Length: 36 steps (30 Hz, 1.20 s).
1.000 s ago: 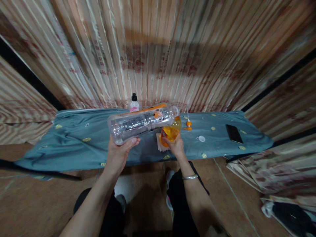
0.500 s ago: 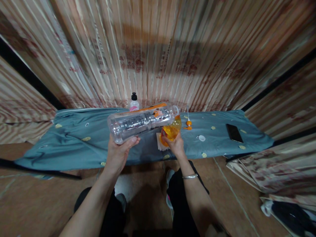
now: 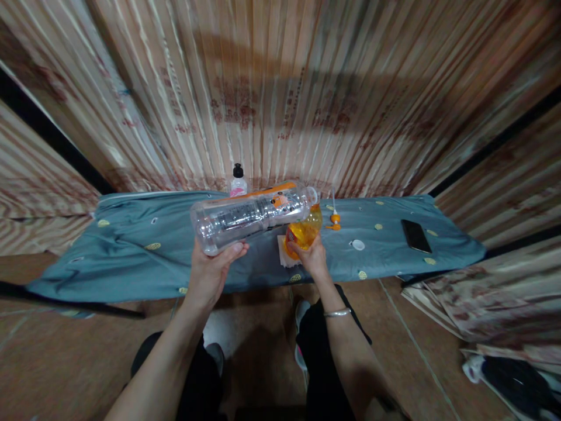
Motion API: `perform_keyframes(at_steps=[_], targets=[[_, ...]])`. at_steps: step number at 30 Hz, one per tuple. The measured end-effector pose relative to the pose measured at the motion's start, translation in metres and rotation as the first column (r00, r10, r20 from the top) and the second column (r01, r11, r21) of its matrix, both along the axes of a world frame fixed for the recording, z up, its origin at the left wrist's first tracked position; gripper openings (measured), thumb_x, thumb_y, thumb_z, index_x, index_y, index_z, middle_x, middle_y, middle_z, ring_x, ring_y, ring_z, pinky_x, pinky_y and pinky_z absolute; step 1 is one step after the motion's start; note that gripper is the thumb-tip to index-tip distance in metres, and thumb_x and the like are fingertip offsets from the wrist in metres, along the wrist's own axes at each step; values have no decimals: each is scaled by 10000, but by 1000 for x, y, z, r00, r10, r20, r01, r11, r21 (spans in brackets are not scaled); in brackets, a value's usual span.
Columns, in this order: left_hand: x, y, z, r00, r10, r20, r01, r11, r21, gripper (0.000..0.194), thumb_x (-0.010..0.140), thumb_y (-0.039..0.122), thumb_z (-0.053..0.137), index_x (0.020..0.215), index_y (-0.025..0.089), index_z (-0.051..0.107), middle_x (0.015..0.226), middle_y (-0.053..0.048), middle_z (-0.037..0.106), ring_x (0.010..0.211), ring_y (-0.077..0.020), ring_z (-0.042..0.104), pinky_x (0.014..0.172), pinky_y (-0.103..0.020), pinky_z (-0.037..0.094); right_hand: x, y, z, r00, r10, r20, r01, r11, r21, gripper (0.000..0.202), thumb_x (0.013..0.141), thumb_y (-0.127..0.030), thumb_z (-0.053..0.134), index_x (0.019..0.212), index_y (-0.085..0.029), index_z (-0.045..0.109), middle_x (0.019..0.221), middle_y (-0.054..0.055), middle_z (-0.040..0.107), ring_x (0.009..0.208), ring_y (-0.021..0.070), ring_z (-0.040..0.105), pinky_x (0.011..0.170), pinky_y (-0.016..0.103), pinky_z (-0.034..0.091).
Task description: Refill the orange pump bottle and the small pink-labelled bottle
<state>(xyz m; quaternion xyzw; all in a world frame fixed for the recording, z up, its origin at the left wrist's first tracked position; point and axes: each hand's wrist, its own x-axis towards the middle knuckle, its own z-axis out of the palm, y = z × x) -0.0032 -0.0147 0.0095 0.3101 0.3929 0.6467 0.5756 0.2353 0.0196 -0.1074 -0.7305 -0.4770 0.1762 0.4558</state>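
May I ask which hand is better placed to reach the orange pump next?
Probably the right hand, nearer the orange pump though holding the amber bottle; the left hand, on the clear bottle, is farther.

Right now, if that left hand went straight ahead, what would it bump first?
Past the clear bottle it holds, the left hand would probably meet the black-capped bottle, though it might pass above; depth is unclear.

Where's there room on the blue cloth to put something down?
The widest free patch is the blue cloth left of the left hand. A smaller one lies between the pale oval and the black phone. The middle is crowded: the right hand, amber bottle and pale pad, with the clear bottle held above.
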Motion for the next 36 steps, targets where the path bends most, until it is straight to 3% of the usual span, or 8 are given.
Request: perform_keyframes(at_steps=[19,36], targets=[[0,1,0,1000,12,8,-12,1000,-12,600,421,184,974,946,171,683,704,-6,780,615,-170,746,627,-268,631,1,1,-2,1000,-1,-14,1,1000,-5,725,679,-463,854,1277,-193,547,1118,145,787,1086,365,750,878,448,593],[1,0,2,1000,15,-13,-16,1000,-10,665,437,183,961,1027,176,654,718,-7,778,626,-180,747,634,-280,624,0,1,-2,1000,2,-4,-2,1000,27,706,681,-434,843,1269,-187,541,1115,154,787,1086,370,748,852,444,599]])
